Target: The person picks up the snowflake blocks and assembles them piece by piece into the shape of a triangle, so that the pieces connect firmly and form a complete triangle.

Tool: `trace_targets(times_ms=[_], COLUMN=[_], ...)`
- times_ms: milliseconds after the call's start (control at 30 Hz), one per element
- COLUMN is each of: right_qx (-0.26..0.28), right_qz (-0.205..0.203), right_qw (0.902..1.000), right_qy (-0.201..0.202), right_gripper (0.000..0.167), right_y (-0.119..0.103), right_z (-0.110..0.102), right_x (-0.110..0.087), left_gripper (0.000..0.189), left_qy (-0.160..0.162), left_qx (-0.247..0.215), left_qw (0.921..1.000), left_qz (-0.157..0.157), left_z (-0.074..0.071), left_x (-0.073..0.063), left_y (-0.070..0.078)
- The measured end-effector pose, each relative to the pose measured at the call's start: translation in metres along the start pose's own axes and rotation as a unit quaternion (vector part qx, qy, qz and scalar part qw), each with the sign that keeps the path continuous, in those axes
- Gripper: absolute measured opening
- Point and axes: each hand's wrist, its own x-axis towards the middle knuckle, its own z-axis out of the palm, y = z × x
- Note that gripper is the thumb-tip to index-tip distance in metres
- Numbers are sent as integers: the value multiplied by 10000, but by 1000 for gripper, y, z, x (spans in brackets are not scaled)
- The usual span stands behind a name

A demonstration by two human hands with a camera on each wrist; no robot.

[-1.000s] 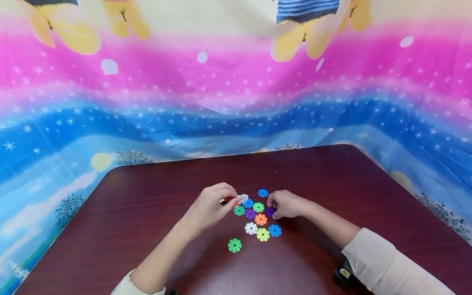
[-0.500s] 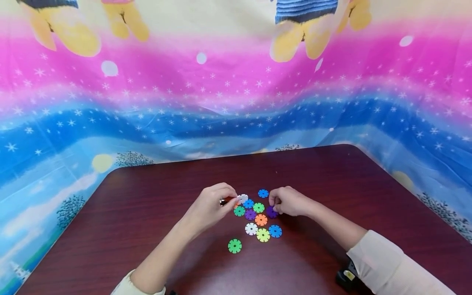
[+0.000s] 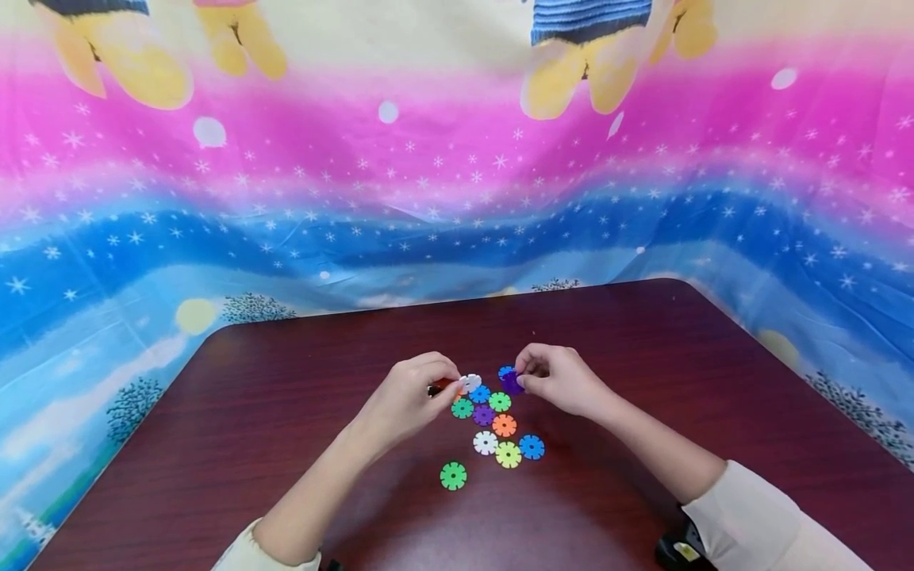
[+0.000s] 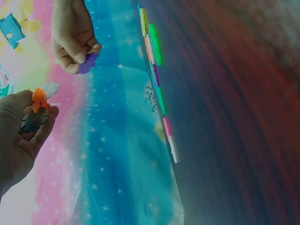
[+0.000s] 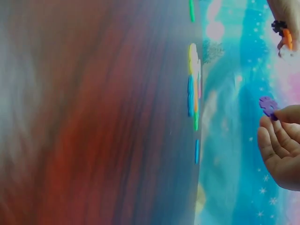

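My left hand (image 3: 410, 396) holds a small joined piece of notched plastic discs: a black disc (image 4: 35, 120), an orange disc (image 4: 39, 99) and a white disc (image 3: 470, 384). Between thumb and fingers of my right hand (image 3: 564, 382) is a purple disc (image 5: 268, 106), raised off the table. In the head view it overlaps a blue disc (image 3: 505, 370) behind it. The two hands face each other across a short gap, and the purple disc is apart from the joined piece. Parts of the black disc are hidden by my left fingers in the left wrist view.
Several loose discs lie flat on the dark red table (image 3: 321, 373) below the hands, among them another purple disc (image 3: 484, 415), an orange one and a yellow disc (image 3: 508, 454). A green disc (image 3: 453, 476) lies nearer. A printed cloth (image 3: 457, 198) hangs behind the table.
My right hand has lifted the purple disc from the table and moved it up and left, towards the joined piece. My left hand has stayed nearly still.
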Motion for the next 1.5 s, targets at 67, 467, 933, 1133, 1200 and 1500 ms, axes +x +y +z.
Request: trace_targets(times_ms=[67, 467, 933, 1133, 1200, 1500], right_qx=[439, 3168, 3420, 3435, 3392, 3413], right_qz=[146, 1306, 1435, 1459, 1425, 1293], right_qw=[9989, 9394, 9287, 9277, 9298, 9310], right_qy=[97, 51, -68, 25, 44, -7], right_gripper=[7, 15, 15, 15, 15, 18], right_y=[-4, -30, -35, -37, -39, -41], right_z=[0, 7, 11, 13, 12, 12], right_x=[-1, -5, -3, -2, -1, 3], left_gripper=[7, 9, 7, 7, 8, 10], left_qy=[12, 252, 127, 357, 452, 610], left_qx=[-3, -9, -102, -148, -147, -49], left_qw=[10000, 9991, 9990, 9968, 9959, 9939], left_qz=[36, 327, 416, 697, 768, 916], left_z=[0, 1, 3, 2, 2, 3], left_x=[0, 2, 3, 2, 2, 2], left_y=[0, -1, 0, -2, -2, -4])
